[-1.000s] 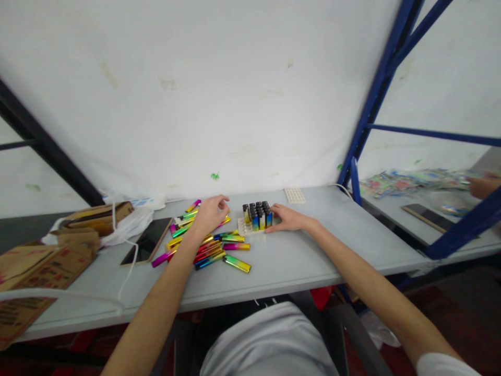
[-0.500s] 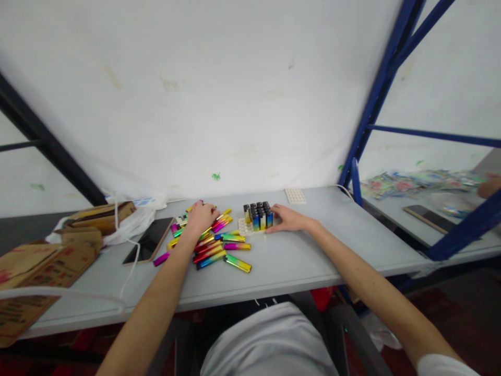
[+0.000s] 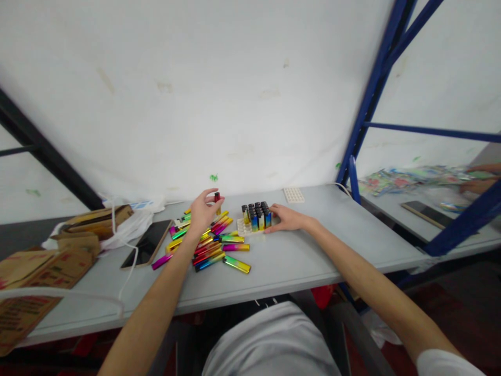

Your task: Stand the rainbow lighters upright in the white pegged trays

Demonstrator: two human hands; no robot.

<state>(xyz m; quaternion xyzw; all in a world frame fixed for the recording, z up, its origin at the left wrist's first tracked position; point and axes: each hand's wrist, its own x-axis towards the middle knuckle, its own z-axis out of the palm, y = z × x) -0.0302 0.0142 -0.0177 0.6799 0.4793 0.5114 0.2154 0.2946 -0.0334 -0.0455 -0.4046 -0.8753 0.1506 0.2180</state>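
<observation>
My left hand (image 3: 204, 210) pinches a red-and-yellow lighter (image 3: 217, 197) upright between thumb and fingers, above the back of a loose pile of lighters. These shiny lighters (image 3: 207, 253) lie on their sides in mixed colours: purple, green, red, blue and yellow. To the right, a white tray (image 3: 243, 228) with holes holds several black-topped lighters (image 3: 259, 215) standing close together. Bare holes show along its left side. My right hand (image 3: 287, 217) grips the tray's right end, thumb at the front and fingers behind; its exact contact with the outer lighters is hard to see.
Another white holed tray (image 3: 293, 195) lies by the wall. A phone (image 3: 147, 243), a cable (image 3: 131, 261) and cardboard boxes (image 3: 50, 261) occupy the left. A blue metal frame (image 3: 362, 125) rises at right; beyond it are a co-worker's hands (image 3: 481, 180) and another phone (image 3: 426, 214).
My left hand has risen out of the pile and now holds a lighter upright. My right hand stays at the tray. The view has shifted slightly.
</observation>
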